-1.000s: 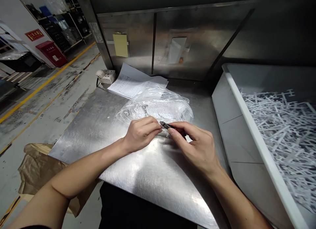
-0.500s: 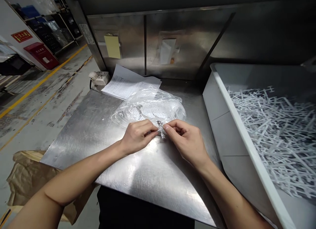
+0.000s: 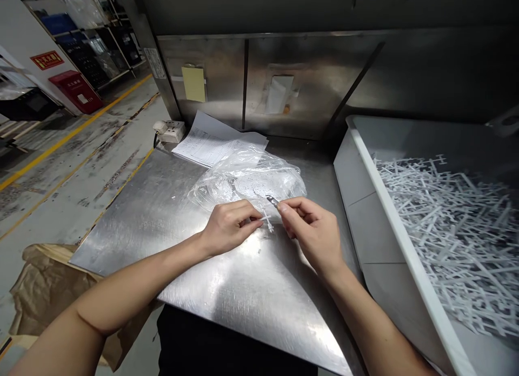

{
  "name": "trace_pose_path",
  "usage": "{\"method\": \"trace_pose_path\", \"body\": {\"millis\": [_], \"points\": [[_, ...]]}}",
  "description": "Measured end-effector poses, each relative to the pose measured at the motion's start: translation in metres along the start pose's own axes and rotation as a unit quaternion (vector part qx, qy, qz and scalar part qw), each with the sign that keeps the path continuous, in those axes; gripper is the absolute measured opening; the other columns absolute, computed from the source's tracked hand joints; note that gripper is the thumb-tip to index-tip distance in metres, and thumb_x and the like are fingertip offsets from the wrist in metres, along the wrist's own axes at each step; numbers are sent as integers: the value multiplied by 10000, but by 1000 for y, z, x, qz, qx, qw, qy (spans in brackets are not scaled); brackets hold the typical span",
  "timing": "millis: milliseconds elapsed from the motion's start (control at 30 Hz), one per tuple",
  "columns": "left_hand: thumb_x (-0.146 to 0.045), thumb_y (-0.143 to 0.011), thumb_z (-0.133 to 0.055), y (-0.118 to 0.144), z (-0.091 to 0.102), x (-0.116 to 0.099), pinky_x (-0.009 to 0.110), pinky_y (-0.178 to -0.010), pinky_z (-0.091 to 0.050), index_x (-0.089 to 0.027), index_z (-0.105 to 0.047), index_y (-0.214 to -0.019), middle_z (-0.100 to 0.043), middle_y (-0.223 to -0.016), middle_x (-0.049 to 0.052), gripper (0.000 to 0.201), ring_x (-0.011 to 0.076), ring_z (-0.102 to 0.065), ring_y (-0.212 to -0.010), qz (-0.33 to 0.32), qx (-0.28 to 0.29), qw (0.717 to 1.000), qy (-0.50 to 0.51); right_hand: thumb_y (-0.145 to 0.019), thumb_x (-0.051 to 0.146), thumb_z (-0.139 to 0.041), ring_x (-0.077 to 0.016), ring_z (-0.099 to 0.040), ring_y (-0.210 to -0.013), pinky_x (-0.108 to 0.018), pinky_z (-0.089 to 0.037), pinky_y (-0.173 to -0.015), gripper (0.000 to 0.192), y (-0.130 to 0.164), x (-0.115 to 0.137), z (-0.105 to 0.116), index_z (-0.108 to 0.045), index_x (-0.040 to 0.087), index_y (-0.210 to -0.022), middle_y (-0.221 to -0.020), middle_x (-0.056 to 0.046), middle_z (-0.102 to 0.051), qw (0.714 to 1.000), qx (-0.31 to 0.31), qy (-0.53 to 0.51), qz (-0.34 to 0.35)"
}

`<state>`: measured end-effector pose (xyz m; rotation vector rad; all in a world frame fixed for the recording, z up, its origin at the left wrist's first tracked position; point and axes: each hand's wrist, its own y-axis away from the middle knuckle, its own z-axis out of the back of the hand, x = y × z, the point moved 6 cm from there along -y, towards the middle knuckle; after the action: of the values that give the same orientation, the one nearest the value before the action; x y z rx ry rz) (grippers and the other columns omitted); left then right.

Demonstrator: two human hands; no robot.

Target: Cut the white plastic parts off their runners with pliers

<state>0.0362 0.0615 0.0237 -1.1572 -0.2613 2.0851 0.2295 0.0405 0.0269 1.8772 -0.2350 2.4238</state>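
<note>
Fingers (image 3: 248, 214) of the left hand (image 3: 227, 227) are pinched shut on a small white plastic piece (image 3: 266, 219), cross-shaped at its exposed end, held just above the bench (image 3: 239, 284). With that piece as the centre of a clock face, a small metal tool (image 3: 272, 201) points in from 1 o'clock, its tip near the piece but apart from it. Thumb and index of the right hand (image 3: 314, 233), at 3 o'clock, grip the tool's near end; the other fingers are curled beneath.

Just beyond, toward 11 and 12 o'clock, a crumpled clear plastic bag (image 3: 255, 179) lies on the bench, overlapping the near part of some printed papers (image 3: 217, 138) at 11. A pale socket block (image 3: 173, 131) with a plug in it sits at 10, by the bench's far left corner.

Farther out at 3 o'clock stands a large grey bin (image 3: 377, 230), holding a heap of white branched pieces (image 3: 458, 246). Yellow paper (image 3: 194, 84) hangs on the metal panel (image 3: 227, 62) at 11. Brown paper (image 3: 44, 295) lies off the bench between 8 and 9, and a red box (image 3: 75, 92) stands at 10, beyond the yellow floor line.
</note>
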Motion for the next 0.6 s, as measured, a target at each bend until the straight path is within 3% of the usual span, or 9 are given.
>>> {"method": "trace_pose_path", "body": {"millis": [233, 400, 500, 600], "points": [[-204, -1058, -705, -3, 19, -12, 263, -687, -548, -159, -794, -1036, -798, -941, 80, 101, 152, -730, -799, -79, -77, 994, 21, -912, 516, -867, -169, -709, -616, -293, -573, -596, 352, -4, -4, 0, -751, 199, -1010, -745, -13, -749, 984, -36, -172, 3], [-197, -1042, -736, -7, 40, -20, 269, -696, -575, -169, -798, -1022, -801, -943, 83, 71, 158, -742, -817, -104, -168, 980, 21, -824, 530, -944, -207, -791, -682, -322, -641, -660, 447, -7, -7, 0, -740, 198, -1043, -787, -31, -797, 980, -65, -187, 15], [-199, -1037, -749, 7, 69, -30, 271, -705, -586, -187, -810, -1052, -819, -984, 83, 64, 165, -761, -859, -107, -223, 969, -6, -772, 562, -966, -231, -805, -687, -356, -663, -673, 498, -9, -11, 1, -748, 191, -1023, -786, -42, -802, 982, -92, -162, 26], [-199, -1031, -750, 56, 114, -32, 281, -753, -603, -203, -817, -1100, -831, -1031, 85, 97, 175, -780, -919, -97, -260, 956, -97, -768, 629, -942, -270, -817, -717, -431, -682, -716, 534, -7, -17, -3, -764, 205, -1041, -810, -57, -808, 987, -102, -118, 38]]}}
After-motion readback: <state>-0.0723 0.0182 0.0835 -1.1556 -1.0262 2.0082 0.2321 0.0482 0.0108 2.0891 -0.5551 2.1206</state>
